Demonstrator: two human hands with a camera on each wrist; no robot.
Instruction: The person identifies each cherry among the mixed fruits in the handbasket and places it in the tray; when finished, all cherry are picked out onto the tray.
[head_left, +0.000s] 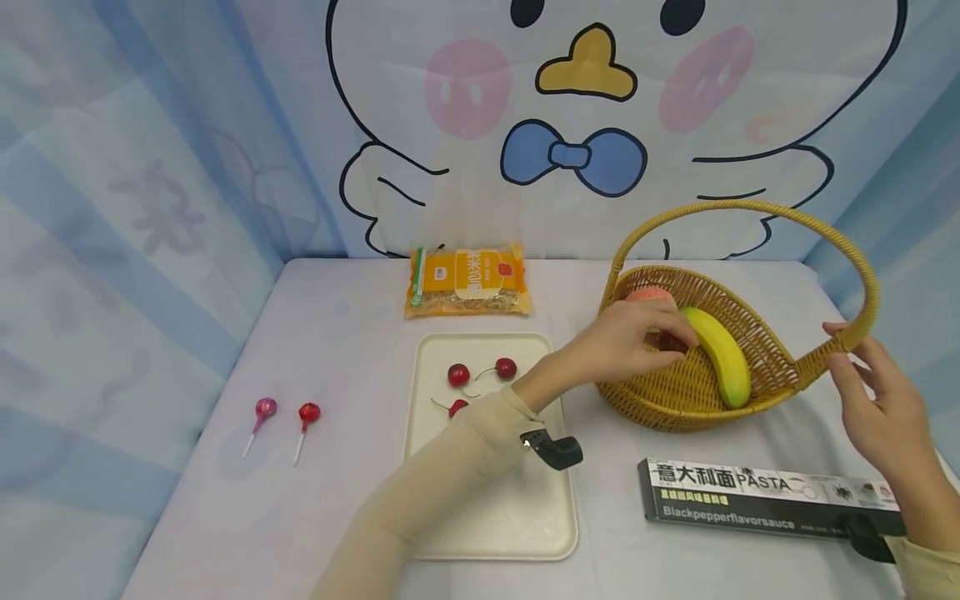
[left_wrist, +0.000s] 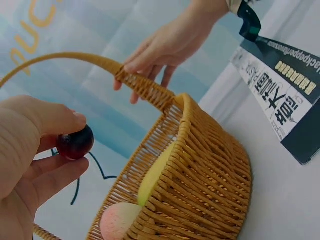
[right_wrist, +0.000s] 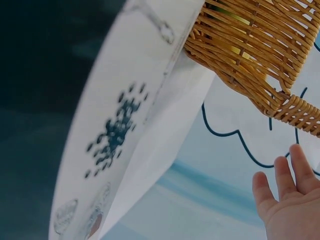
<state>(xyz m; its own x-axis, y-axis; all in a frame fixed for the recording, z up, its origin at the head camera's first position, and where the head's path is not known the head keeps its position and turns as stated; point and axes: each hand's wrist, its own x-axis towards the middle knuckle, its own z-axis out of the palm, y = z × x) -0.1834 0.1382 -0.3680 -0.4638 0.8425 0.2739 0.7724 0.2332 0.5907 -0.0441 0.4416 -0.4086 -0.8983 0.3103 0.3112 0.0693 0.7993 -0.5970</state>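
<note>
My left hand (head_left: 628, 337) is over the wicker basket (head_left: 660, 408), pinching a dark red cherry (left_wrist: 75, 142) between thumb and fingers. At the basket's right end, my right hand (head_left: 885, 400) holds the base of the handle (head_left: 862, 275), its thumb and a finger on either side. Several fingertips stay straight and apart from the wicker in the right wrist view. Inside the basket lie a yellow banana (head_left: 716, 354) and a pink, peach-like fruit (head_left: 650, 294), partly hidden by my left hand. Cherries (head_left: 458, 375) with stems lie on the cream tray (head_left: 495, 533) under my left forearm.
A black and white pasta box (head_left: 772, 500) lies in front of the basket, near my right wrist. An orange grain bag (head_left: 468, 283) lies behind the tray. Two lollipops, one pink (head_left: 265, 408) and one red (head_left: 308, 413), lie at the left.
</note>
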